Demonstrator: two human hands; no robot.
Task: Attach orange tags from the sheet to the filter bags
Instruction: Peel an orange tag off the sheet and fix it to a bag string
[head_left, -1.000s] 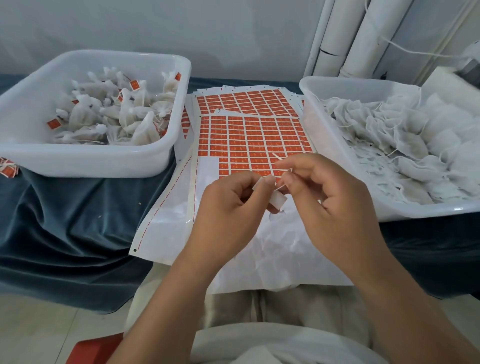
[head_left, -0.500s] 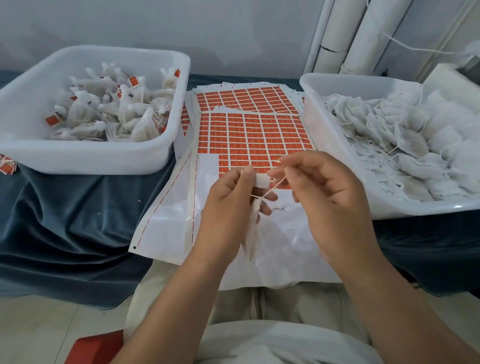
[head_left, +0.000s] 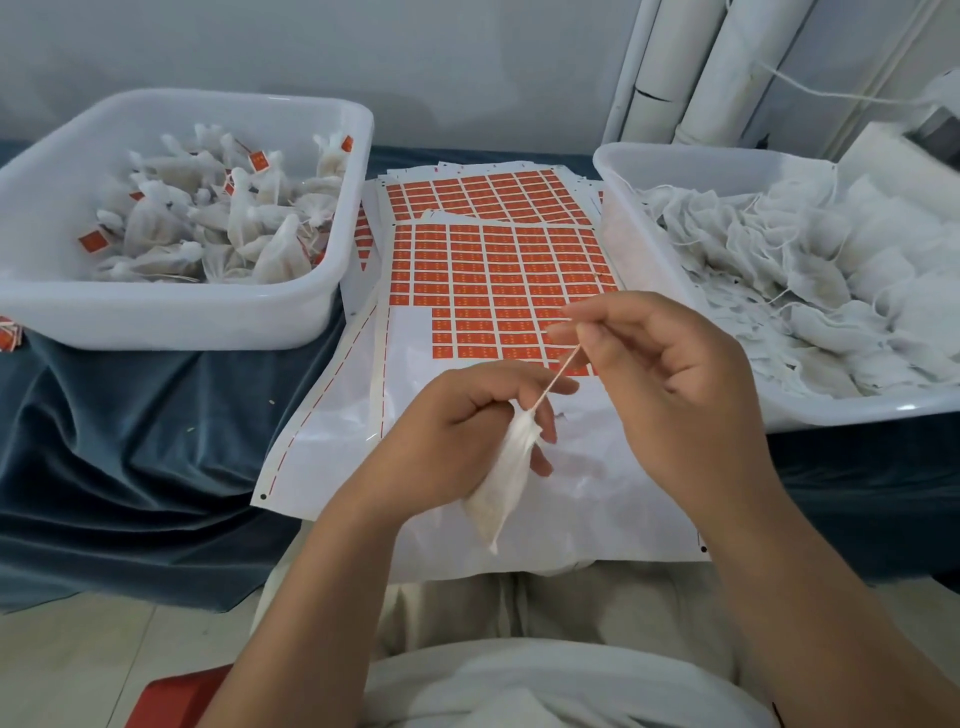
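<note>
My left hand (head_left: 457, 431) grips the neck of a white filter bag (head_left: 506, 478), which hangs down over the peeled white part of the tag sheet. A thin string (head_left: 558, 376) runs taut from the bag's top up to my right hand (head_left: 670, 395), which pinches its end between thumb and forefinger. The sheet of orange tags (head_left: 498, 280) lies flat just beyond both hands, with its near rows peeled off. A second tag sheet (head_left: 483, 195) lies behind it.
A white tub (head_left: 171, 317) at the left holds several bags with orange tags. A white tub (head_left: 654, 260) at the right holds a pile of untagged bags with loose strings. Dark blue cloth (head_left: 130, 441) covers the table. White pipes (head_left: 691, 67) stand behind.
My hands have drawn apart: the right one pulled the string out up and to the right, the left one lowered, and the bag now hangs gathered at its neck.
</note>
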